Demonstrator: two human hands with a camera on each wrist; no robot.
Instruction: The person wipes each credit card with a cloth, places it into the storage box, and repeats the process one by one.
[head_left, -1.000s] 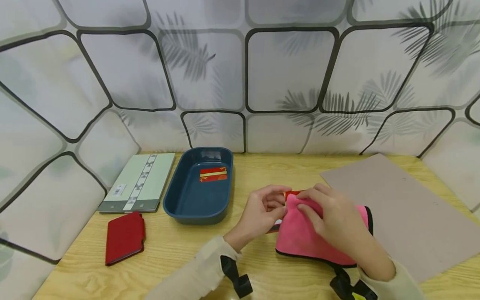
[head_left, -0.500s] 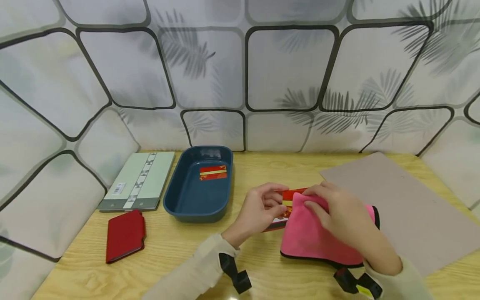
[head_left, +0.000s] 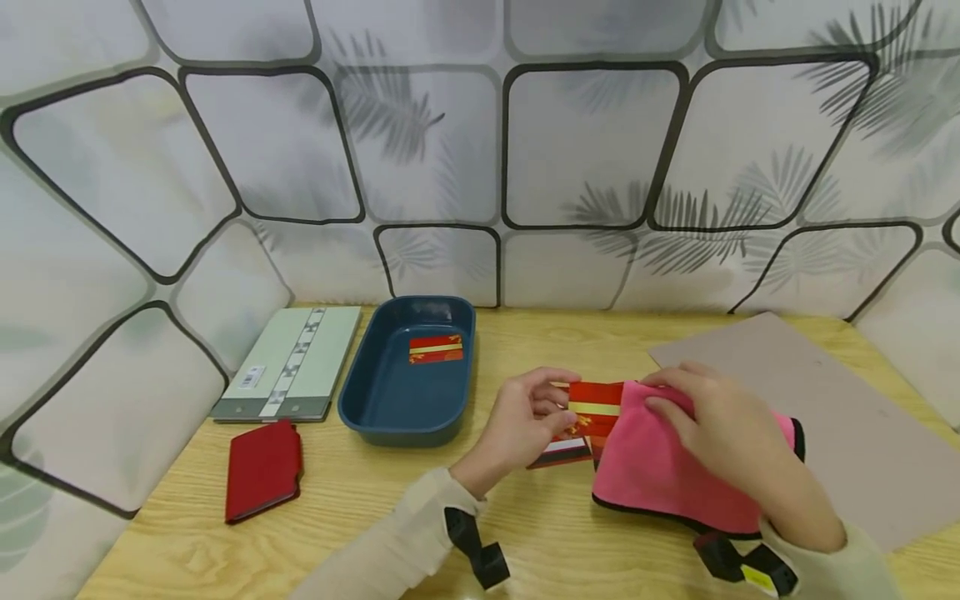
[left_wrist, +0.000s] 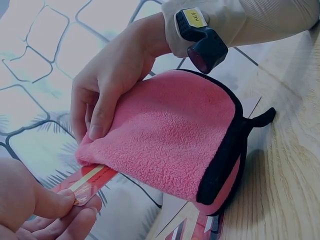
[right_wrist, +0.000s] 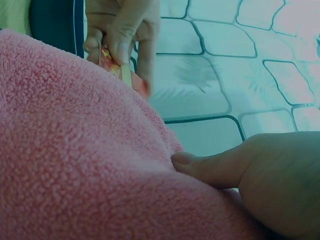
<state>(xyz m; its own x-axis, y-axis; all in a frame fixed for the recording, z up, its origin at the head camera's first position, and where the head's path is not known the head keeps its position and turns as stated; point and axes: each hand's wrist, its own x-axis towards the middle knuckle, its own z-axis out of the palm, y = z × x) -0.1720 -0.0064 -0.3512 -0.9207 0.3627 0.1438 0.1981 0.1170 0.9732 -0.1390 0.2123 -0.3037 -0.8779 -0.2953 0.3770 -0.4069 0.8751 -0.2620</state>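
Observation:
My left hand [head_left: 521, 421] pinches the left end of a red card with a gold band [head_left: 594, 408] between thumb and fingers. A pink fleece cloth with black edging [head_left: 667, 475] is folded over the card's right part, hiding it. My right hand [head_left: 735, 425] grips the top of this cloth with thumb and fingers. The left wrist view shows the card [left_wrist: 95, 179] coming out from the fold of the cloth [left_wrist: 160, 130]. Below my left hand, another red card with a dark and a white stripe [head_left: 562, 452] lies on the table.
A blue tray [head_left: 348, 400] stands left of my hands, with a red and gold card [head_left: 436, 349] inside. Further left are a pale green folder [head_left: 270, 358] and a red notebook [head_left: 264, 471]. A grey-brown board [head_left: 847, 442] lies at the right. Patterned fabric walls enclose the table.
My right hand and the pink cloth have moved right along the red card, away from my left hand. More of the card shows, and the striped card below is more uncovered.

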